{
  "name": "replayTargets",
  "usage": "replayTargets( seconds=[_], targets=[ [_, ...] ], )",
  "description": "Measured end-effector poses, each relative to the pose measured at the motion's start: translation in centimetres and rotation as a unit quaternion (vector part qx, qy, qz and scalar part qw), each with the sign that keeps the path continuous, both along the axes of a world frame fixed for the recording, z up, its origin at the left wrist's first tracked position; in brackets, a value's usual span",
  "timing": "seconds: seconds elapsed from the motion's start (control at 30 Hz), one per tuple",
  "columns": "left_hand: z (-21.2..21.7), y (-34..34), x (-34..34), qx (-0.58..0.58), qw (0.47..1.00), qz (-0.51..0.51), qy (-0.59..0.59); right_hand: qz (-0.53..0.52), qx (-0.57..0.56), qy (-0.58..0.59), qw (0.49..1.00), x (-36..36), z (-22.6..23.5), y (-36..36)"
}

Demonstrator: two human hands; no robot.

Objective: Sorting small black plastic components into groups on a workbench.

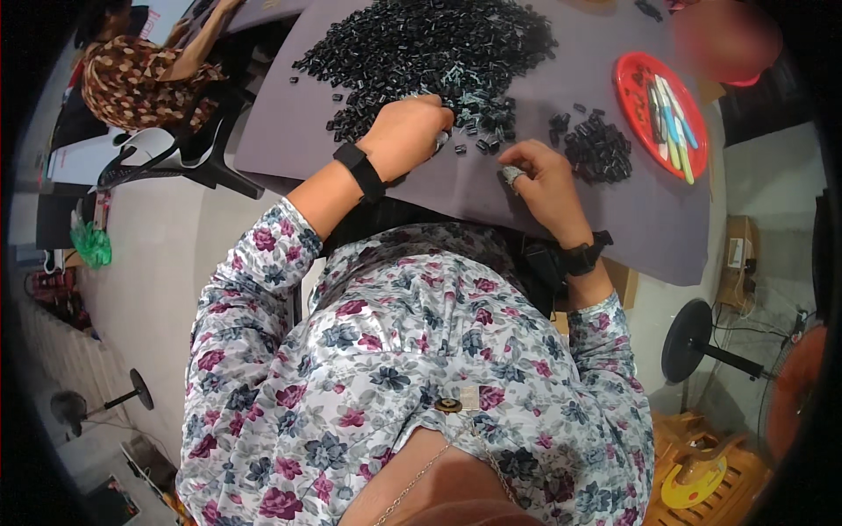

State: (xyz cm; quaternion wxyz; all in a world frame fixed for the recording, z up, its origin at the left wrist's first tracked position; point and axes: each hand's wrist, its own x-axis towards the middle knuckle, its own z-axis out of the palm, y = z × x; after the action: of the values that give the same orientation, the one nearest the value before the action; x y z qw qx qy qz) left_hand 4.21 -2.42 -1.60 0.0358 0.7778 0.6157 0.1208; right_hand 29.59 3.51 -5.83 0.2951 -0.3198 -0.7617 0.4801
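Observation:
My left hand [405, 130] is curled closed at the near edge of a large heap of small black plastic pieces [412, 53]. Small pale blue-grey bits [474, 96] lie among the pieces just beyond it. Whatever its fingers hold is hidden. Lower and to the right, my right hand [548, 186] hovers near the table edge with thumb and fingers bent together. Something silvery grey [511, 175] covers or sits at its thumb; I cannot tell which. Beside this hand is a smaller pile of black pieces [598, 149]. One loose black piece [460, 150] lies between the hands.
A red oval tray [624, 88] holding several pens or slim tools [674, 123] is on the right of the grey table [289, 105]. Another person [145, 79] sits at the far left by a black chair [224, 162]. An orange plastic chair [702, 473] stands lower right.

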Motion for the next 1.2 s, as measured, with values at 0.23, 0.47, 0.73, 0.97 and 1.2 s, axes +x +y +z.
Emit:
replayTargets(
  seconds=[0.23,0.47,0.73,0.97,1.2],
  targets=[
    [1.0,-0.5,0.9,0.000,1.000,-0.009,0.019,0.005,0.008,0.002,1.000,-0.1,0.0,0.1],
    [0.7,-0.9,0.7,0.034,0.998,-0.034,-0.049,0.005,0.007,0.009,1.000,-0.1,-0.5,0.3],
    [2.2,-2.3,0.4,-0.182,0.854,0.039,-0.486,0.015,-0.099,0.087,0.991,-1.3,2.3,-0.4],
    [2.6,-3.1,0.5,-0.216,0.734,0.054,-0.641,0.049,-0.097,0.165,0.980,-2.9,3.5,-1.1],
    [1.0,-3.3,0.5,-0.213,0.668,0.081,-0.709,0.040,-0.101,0.154,0.982,-3.2,4.2,-1.6]
  ],
)
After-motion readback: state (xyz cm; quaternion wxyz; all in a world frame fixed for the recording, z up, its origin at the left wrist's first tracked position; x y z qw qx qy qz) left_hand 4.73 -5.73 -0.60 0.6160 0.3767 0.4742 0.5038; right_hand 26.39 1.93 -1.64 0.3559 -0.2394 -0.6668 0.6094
